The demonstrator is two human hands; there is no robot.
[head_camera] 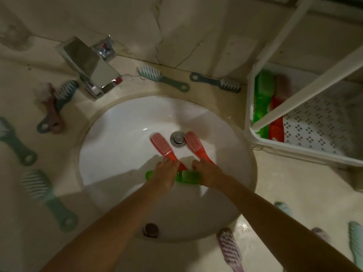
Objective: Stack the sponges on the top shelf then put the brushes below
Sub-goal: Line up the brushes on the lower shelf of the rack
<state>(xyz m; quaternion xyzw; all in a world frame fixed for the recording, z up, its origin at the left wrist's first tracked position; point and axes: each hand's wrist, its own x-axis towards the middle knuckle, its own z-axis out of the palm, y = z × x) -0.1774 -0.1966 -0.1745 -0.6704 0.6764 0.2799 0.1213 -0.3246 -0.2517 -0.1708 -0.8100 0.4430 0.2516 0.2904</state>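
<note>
Fingers (167, 160) clamp handles, left hand (164, 173) on one red brush (160, 144), right hand (208, 173) on another red brush (193, 141). Likely for lifting both from the sink (117, 134)

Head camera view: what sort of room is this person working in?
Most likely a bathroom or washroom: a white sink with a drain sits in a pale stone-like counter, a chrome faucet stands behind it, and a white plastic rack stands to the right.

White sink (121, 134) set in a beige bench (275, 183).
Chrome faucet (90, 65) stands behind it, left; metal drain (177, 138) sits mid-basin.
</note>
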